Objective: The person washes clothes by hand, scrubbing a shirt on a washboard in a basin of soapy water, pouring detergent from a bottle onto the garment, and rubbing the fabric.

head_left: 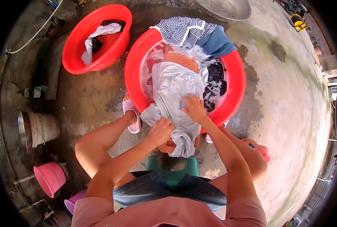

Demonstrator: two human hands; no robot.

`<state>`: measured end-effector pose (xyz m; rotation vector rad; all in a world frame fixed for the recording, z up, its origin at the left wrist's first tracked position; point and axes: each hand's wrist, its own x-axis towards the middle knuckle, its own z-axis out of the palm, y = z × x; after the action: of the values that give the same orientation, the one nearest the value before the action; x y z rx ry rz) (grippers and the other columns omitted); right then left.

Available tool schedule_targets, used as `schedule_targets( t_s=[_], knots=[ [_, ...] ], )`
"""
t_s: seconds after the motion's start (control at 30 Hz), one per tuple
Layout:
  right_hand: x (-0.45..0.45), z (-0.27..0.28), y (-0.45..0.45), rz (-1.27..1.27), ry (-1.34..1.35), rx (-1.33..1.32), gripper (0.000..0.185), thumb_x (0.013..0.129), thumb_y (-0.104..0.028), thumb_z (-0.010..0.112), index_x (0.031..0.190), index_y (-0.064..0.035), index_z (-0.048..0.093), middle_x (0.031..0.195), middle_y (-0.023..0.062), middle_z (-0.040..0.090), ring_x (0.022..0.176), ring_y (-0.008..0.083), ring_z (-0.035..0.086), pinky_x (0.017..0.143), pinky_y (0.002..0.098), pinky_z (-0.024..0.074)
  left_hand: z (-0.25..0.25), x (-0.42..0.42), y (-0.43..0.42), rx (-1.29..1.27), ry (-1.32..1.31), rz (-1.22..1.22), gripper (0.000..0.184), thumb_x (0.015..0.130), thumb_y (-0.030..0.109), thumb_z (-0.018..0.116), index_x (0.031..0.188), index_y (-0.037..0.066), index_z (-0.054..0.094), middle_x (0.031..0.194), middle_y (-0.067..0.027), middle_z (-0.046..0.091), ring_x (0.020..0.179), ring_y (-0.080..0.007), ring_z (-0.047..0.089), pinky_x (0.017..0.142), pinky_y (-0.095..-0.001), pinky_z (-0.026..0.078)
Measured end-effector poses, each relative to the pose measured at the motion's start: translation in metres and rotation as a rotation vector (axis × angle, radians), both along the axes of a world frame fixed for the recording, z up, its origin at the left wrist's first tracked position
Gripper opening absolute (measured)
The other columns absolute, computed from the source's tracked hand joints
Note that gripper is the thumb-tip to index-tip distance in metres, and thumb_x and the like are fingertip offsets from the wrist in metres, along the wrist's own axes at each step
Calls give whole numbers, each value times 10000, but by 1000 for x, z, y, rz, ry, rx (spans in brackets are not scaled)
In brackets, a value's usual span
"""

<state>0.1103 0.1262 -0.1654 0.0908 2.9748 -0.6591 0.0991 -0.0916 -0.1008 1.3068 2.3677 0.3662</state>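
Note:
A wet light-grey garment (176,85) is spread over an orange washboard (182,62) that leans in a large red basin (234,85). My left hand (161,130) has its fingers curled into the garment at the basin's near side. My right hand (195,109) lies on the cloth with fingers stretched apart. To the right of the board, a dark garment (215,77) sits in suds (147,73). A checked garment (185,32) and a blue denim piece (218,43) hang over the far rim. The garment's near end droops over the board's foot.
Another red basin (73,55) with white and dark cloth stands at the upper left; a metal basin (229,9) lies beyond. Left are a whitish bucket (45,129), pink bucket (50,178) and purple bucket (73,201). A green stool (172,174) is beneath me.

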Motion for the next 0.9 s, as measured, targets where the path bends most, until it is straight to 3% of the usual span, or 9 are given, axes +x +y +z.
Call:
schedule_targets(
  t_s=[0.2,0.33,0.43,0.5,0.53,0.7,0.73,0.8,0.9],
  knots=[
    [-32,-5,20,-69,2,-8,495,772,-261,605,1219,-120,448,1294,155,385,1186,310,379,944,486,345,29,33,8,107,-1,-50,201,678,140,587,844,72,498,774,-95,550,723,-274,592,582,-400,500],
    [-90,-39,49,-247,-26,9,520,789,-234,586,1258,-115,396,1330,118,356,1169,304,403,924,423,389,42,47,-2,14,-38,79,175,696,130,571,835,71,483,769,-93,553,748,-270,587,610,-400,498],
    [-126,-46,58,-362,-70,-26,552,777,-237,608,1260,-119,369,1360,92,317,1157,305,413,885,423,424,31,44,-9,125,-97,270,398,712,186,621,1078,122,478,834,-80,547,773,-278,588,624,-403,499],
    [-137,-55,59,-446,-105,41,564,762,-239,628,1250,-123,369,1371,95,296,1152,311,415,874,423,431,26,39,-5,-55,-139,241,493,736,228,629,1196,243,451,868,-74,551,774,-274,596,616,-392,501],
    [-136,-58,61,-422,-60,92,614,750,-289,641,1258,-65,378,1173,174,498,1073,338,488,864,402,430,16,38,-4,-45,-153,232,461,740,218,622,1176,242,477,860,-73,554,764,-272,597,610,-389,500],
    [-148,-5,111,-316,-95,-41,433,719,-251,658,1105,-102,530,974,175,597,877,332,591,737,427,479,47,22,12,131,-317,273,374,744,185,604,1114,204,550,822,-75,559,736,-270,593,598,-391,494],
    [-146,5,116,-395,-96,-39,295,712,-181,637,997,-122,585,1002,133,592,900,329,583,748,422,480,63,23,18,175,-364,283,368,744,181,602,1108,197,555,814,-76,559,733,-270,592,597,-394,492],
    [-135,-6,121,-481,-32,141,315,717,-153,604,1029,-122,567,991,152,563,892,350,567,732,435,481,63,35,32,285,-391,278,276,776,202,567,1049,159,564,820,-78,542,716,-276,592,594,-403,489],
    [-105,-16,105,-409,66,266,460,721,-112,574,1164,-103,448,1098,182,441,904,386,518,726,429,483,52,54,41,56,-391,65,351,788,217,570,1135,180,530,939,-83,541,763,-266,590,640,-391,495]
  ],
)
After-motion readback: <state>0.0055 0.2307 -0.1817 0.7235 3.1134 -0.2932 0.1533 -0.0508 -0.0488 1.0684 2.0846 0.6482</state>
